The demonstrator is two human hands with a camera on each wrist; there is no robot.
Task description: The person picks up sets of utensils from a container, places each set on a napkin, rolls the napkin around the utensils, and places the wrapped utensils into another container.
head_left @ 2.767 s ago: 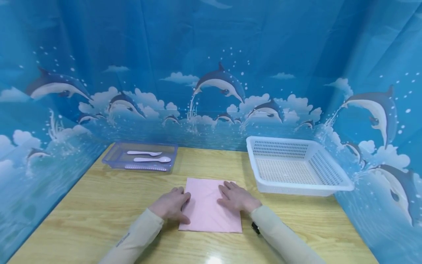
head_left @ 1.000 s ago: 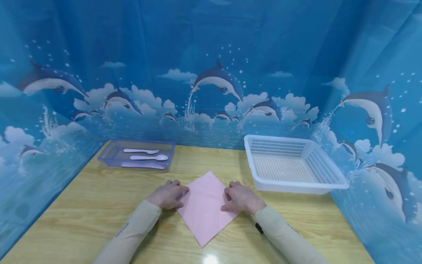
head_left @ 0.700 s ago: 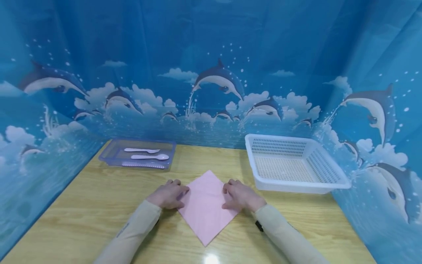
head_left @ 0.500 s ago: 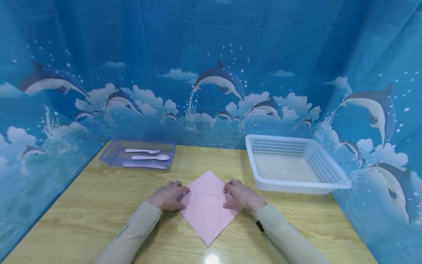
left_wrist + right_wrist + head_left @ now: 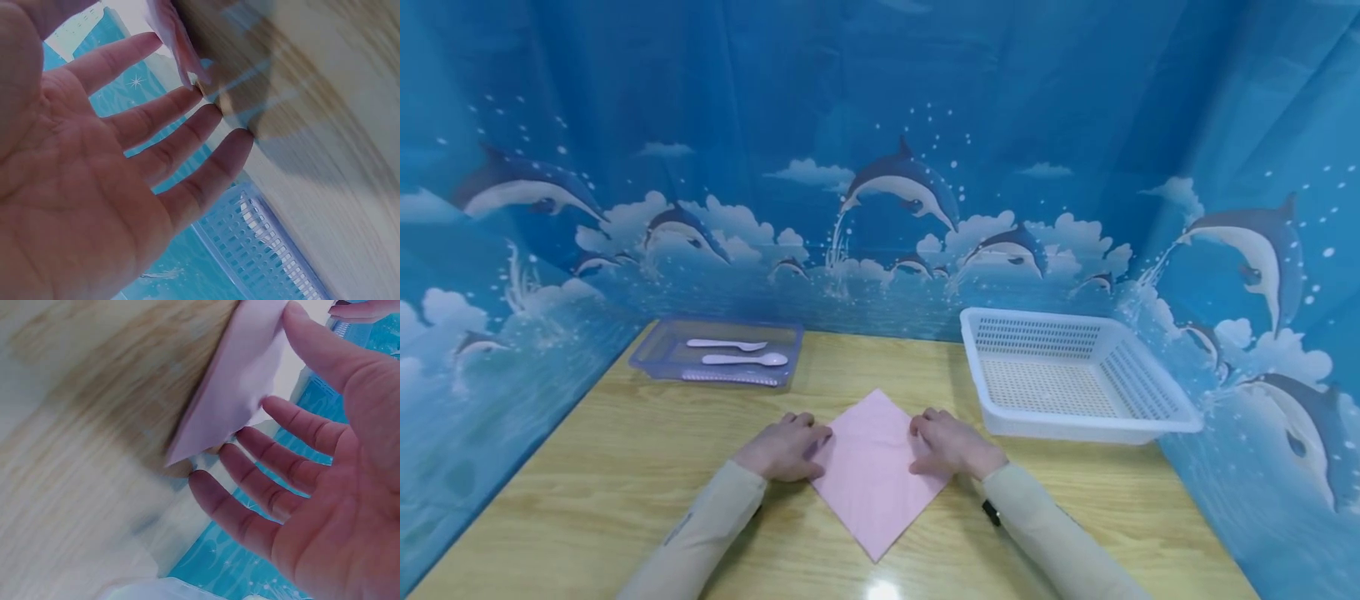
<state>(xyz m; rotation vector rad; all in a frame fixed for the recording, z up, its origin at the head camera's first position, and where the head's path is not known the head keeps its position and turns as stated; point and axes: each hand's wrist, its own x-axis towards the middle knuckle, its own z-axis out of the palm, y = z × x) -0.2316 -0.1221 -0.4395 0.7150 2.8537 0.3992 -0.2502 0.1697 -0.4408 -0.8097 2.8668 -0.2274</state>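
Head view: pink cloth (image 5: 880, 492), lower ctr. of frame, flat, turned corner-on; L hand (image 5: 782, 447) at its left corner, R hand (image 5: 957, 447) at its right, prob. to hold it flat & aligned; purple tray (image 5: 664, 352) w/ fork (image 5: 724, 343) & spoon (image 5: 748, 360), left of ctr., white basket (image 5: 1090, 428), right, both apart, presumably leaving working rm. L wrist view: fingers (image 5: 178, 148) loosely extended, tips by cloth edge (top ctr.), nothing visibly gripped. R wrist view: ditto, slight bend, thumb & index at cloth, upper ctr., no clasp seen.
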